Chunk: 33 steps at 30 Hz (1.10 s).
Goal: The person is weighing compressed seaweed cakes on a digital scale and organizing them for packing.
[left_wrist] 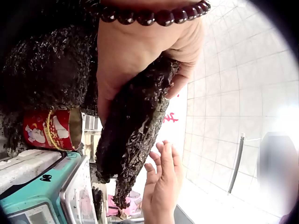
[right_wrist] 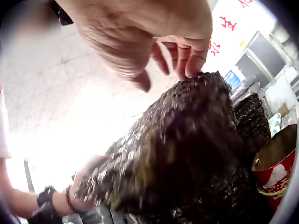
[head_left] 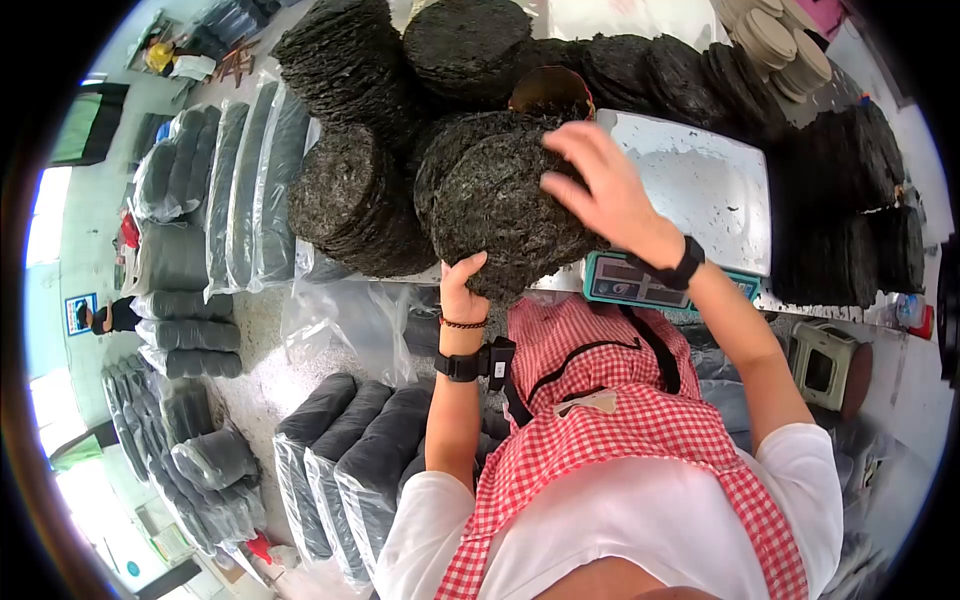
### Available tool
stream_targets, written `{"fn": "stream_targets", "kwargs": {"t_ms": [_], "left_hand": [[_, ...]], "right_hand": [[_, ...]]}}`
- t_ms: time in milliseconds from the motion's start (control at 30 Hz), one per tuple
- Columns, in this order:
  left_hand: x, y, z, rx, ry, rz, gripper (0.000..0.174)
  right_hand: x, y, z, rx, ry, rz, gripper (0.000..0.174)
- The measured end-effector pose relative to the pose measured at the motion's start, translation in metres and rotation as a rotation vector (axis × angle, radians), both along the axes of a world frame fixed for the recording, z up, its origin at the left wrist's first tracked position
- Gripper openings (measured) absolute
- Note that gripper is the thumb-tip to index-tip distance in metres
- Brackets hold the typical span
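From my end, the dark, flaky bundle (head_left: 505,205) reaches away from my left hand (head_left: 463,288), the nearer one, gripping its edge. My right hand (head_left: 618,205), loose and holding nothing, hovers by its right side (fingertip contact: I can't tell).

Pale green wall (head_left: 105,215) along left side, blue-framed picture (head_left: 80,313) hanging on it. Bright windows (head_left: 50,215) at far left, glare washing out their panes — green panel (head_left: 84,125) in dark frame nearby. Speckled grey floor (head_left: 262,362). Brown slatted wooden piece (head_left: 236,64) standing at upper left. Beige, open-sided piece (head_left: 822,365) at right, too unclear to name. In left wrist view, pale square tiles (left_wrist: 219,79), dark rod (left_wrist: 237,163) across them — strong white light. In right wrist view, red characters (right_wrist: 228,23) on white surface.
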<state>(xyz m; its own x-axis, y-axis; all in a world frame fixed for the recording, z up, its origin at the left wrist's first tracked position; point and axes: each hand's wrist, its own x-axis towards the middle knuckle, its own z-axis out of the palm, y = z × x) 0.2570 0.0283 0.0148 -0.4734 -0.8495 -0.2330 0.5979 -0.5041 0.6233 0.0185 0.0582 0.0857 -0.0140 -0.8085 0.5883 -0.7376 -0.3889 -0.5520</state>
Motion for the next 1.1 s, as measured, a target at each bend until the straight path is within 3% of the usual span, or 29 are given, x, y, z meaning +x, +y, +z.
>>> {"fn": "stream_targets", "kwargs": {"t_ms": [33, 133, 333, 433, 467, 500, 567, 633, 700, 733, 833, 900, 967, 1033, 1100], "left_hand": [[0.002, 0.002, -0.004, 0.006, -0.04, -0.017, 0.053], [-0.001, 0.005, -0.008, -0.034, -0.037, 0.013, 0.051], [0.001, -0.004, -0.019, -0.089, -0.164, 0.039, 0.048], [-0.009, -0.016, -0.011, -0.018, -0.087, 0.097, 0.042], [-0.011, -0.02, -0.007, 0.058, -0.066, 0.129, 0.04], [-0.01, -0.022, -0.006, 0.137, -0.049, 0.161, 0.038], [-0.006, -0.029, -0.013, 0.16, -0.078, 0.19, 0.036], [-0.008, -0.028, -0.002, 0.18, -0.09, 0.221, 0.038], [-0.01, -0.025, 0.002, 0.161, -0.08, 0.139, 0.043], [-0.011, -0.023, 0.002, 0.117, -0.017, 0.099, 0.047], [-0.014, -0.024, -0.011, 0.013, 0.164, 0.029, 0.054], [-0.029, -0.026, -0.007, 0.052, 0.587, -0.148, 0.058], [-0.033, -0.025, -0.009, 0.125, 0.565, -0.215, 0.057], [-0.042, -0.024, -0.006, 0.144, 0.118, -0.161, 0.051], [-0.051, -0.023, -0.005, 0.162, 0.129, -0.189, 0.046]], "right_hand": [[-0.007, -0.007, -0.003, 0.093, -0.162, -0.06, 0.03], [-0.023, -0.021, -0.011, 0.202, -0.1, 0.021, 0.021], [-0.025, -0.05, -0.03, 0.229, 0.157, 0.019, 0.013], [-0.05, -0.093, -0.056, 0.118, 0.018, -0.038, 0.017], [-0.068, -0.111, -0.074, 0.033, 0.131, -0.148, 0.03], [-0.071, -0.109, -0.063, 0.111, 0.206, -0.269, 0.051], [-0.064, -0.09, -0.03, 0.332, 0.409, -0.038, 0.072], [-0.04, -0.056, -0.007, 0.282, 0.418, 0.355, 0.096], [-0.013, -0.028, -0.003, 0.517, 0.414, 0.438, 0.111], [-0.009, -0.02, -0.007, 0.431, 0.434, 0.447, 0.113], [0.001, -0.012, -0.017, 0.27, 0.564, 0.329, 0.102], [-0.011, -0.004, -0.015, 0.319, 0.477, 0.349, 0.098], [-0.024, 0.007, -0.011, 0.352, 0.362, 0.362, 0.082], [-0.049, 0.019, -0.006, 0.387, 0.197, 0.342, 0.068], [-0.074, 0.034, -0.003, 0.335, -0.001, 0.199, 0.048]]}}
